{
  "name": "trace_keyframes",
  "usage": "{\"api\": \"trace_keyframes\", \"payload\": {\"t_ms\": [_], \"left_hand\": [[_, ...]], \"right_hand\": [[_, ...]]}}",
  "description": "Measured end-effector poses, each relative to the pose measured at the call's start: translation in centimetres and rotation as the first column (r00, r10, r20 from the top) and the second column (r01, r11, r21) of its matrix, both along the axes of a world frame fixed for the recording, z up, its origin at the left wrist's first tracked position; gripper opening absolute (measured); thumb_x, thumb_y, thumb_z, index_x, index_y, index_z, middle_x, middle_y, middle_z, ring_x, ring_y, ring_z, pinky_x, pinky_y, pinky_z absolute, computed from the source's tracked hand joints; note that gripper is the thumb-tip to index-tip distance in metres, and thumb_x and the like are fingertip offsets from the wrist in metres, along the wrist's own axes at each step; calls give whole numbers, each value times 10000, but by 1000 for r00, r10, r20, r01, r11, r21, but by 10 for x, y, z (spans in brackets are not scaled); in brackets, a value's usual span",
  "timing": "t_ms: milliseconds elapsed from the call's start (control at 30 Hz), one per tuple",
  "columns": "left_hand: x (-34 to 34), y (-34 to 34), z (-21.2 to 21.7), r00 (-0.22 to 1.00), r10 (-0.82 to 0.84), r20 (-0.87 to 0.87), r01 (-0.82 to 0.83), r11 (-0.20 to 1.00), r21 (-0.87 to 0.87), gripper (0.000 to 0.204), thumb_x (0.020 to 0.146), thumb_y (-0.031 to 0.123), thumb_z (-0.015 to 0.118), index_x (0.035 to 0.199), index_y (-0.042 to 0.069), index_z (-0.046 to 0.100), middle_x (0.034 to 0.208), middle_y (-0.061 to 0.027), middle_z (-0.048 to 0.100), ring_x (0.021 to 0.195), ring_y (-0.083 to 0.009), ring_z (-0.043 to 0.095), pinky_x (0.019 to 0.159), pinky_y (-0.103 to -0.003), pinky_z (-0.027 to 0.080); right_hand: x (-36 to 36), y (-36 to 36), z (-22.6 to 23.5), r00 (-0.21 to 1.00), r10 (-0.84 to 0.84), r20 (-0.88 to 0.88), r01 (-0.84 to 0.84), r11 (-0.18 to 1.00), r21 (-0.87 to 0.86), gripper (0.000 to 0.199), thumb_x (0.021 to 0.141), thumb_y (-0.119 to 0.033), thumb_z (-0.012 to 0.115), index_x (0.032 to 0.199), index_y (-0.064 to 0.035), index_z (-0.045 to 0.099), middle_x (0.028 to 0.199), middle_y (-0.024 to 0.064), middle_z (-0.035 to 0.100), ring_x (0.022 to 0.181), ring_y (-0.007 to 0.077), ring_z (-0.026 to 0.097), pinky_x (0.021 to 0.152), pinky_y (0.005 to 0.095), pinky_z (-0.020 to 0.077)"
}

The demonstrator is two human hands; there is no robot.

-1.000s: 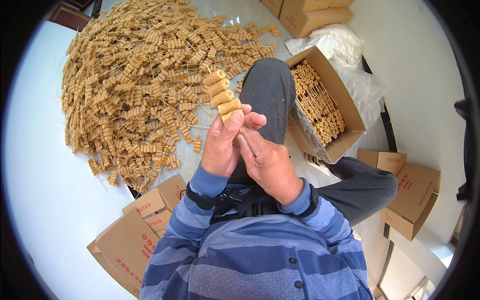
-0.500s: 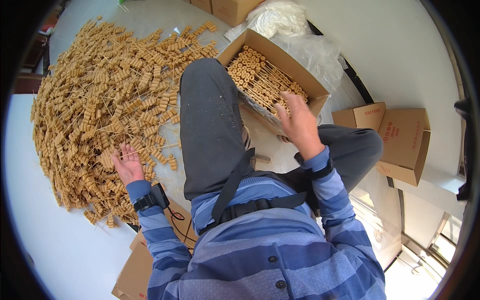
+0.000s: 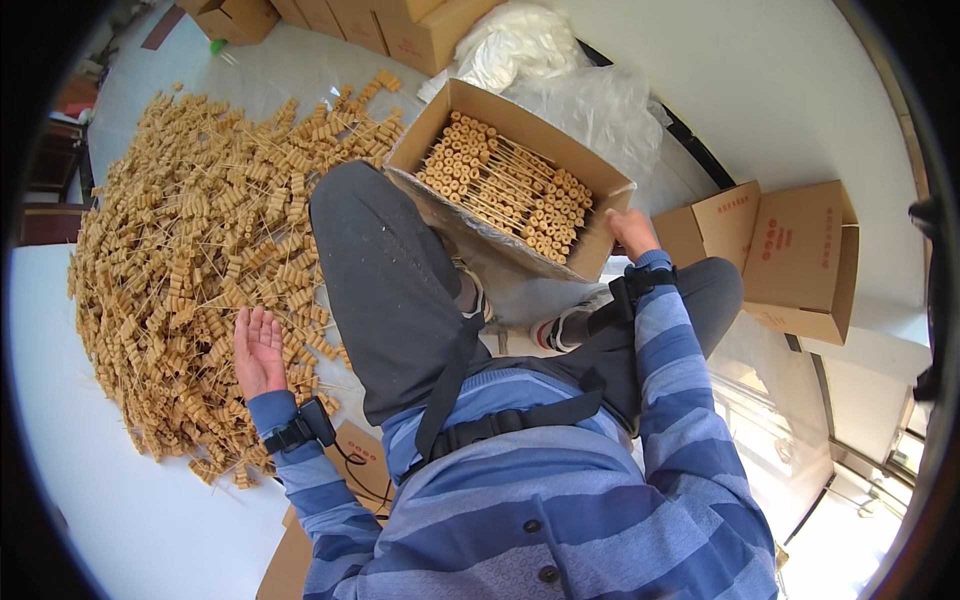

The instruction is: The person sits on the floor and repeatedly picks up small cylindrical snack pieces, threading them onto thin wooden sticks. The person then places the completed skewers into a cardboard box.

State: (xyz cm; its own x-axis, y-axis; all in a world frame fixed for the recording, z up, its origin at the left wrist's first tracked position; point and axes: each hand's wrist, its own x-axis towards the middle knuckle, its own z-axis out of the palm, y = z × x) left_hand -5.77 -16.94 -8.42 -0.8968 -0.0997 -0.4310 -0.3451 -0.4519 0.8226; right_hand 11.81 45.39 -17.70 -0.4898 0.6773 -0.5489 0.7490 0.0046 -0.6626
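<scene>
A big heap of tan ribbed rolls on thin sticks (image 3: 200,250) covers the white floor on my left. My left hand (image 3: 258,350) lies open, palm up, on the near edge of that heap. An open cardboard box (image 3: 520,130) holding rows of the same skewered rolls (image 3: 505,185) leans against my raised knee (image 3: 360,230). My right hand (image 3: 632,230) grips the box's right corner; whether a skewer is also in it is hidden.
Closed cardboard boxes (image 3: 790,255) stand on the right, more boxes (image 3: 400,25) at the top, flattened cartons (image 3: 350,470) under my left arm. Crumpled clear plastic (image 3: 560,70) lies behind the open box. Dark furniture (image 3: 50,170) at the far left.
A second ago both hands held one skewer of rolls together in front of me. Since then they parted: the left went to the heap, the right reached out to the box corner.
</scene>
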Motion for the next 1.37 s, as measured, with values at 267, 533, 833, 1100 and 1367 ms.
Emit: {"api": "trace_keyframes", "payload": {"t_ms": [267, 533, 833, 1100, 1367], "left_hand": [[-16, 93, 87, 927, -308, -216, 296, 951, -83, 418, 1048, 248, 541, 1370, -12, 483, 1110, -130, 672, 1014, -209, 661, 916, -342, 560], [-10, 167, 121, 785, -581, -215, 442, 769, -462, 304, 1049, 179, 537, 1307, 23, 578, 1124, -99, 672, 1025, -200, 656, 945, -314, 509], [-65, 277, 81, 0, -996, 93, 17, -93, -995, 271, 859, 80, 699, 1129, 81, 671, 1136, -87, 637, 1116, -268, 602, 1073, -436, 390], [-96, 284, 77, -6, -991, 136, 192, -135, -972, 185, 866, 131, 679, 1044, 86, 697, 951, -71, 666, 990, -239, 624, 1036, -411, 414], [-99, 253, 116, -37, -983, 182, 412, -181, -893, 170, 902, 197, 660, 1047, 121, 706, 1029, -94, 679, 1036, -297, 616, 1074, -464, 387]], "right_hand": [[38, 73, 24, 980, -5, 199, -16, 994, 105, 388, 903, -279, 651, 1053, 78, 657, 961, 189, 705, 798, 338, 729, 633, 456, 623], [117, 212, 8, 861, 35, 508, -232, 915, 330, 408, 875, -289, 625, 940, 112, 660, 830, 233, 691, 617, 392, 702, 510, 432, 583], [112, 264, 9, 695, 131, 707, -380, 902, 206, 399, 873, -291, 616, 960, 92, 687, 827, 287, 703, 783, 415, 724, 646, 469, 578], [82, 244, 53, 647, 175, 742, -165, 982, -88, 449, 958, -341, 579, 943, 102, 650, 794, 239, 710, 573, 348, 711, 482, 397, 574], [-36, 234, 240, 477, 333, 814, -556, 831, -14, 445, 912, -462, 601, 971, -48, 754, 865, 189, 735, 813, 333, 731, 779, 438, 559]]}}
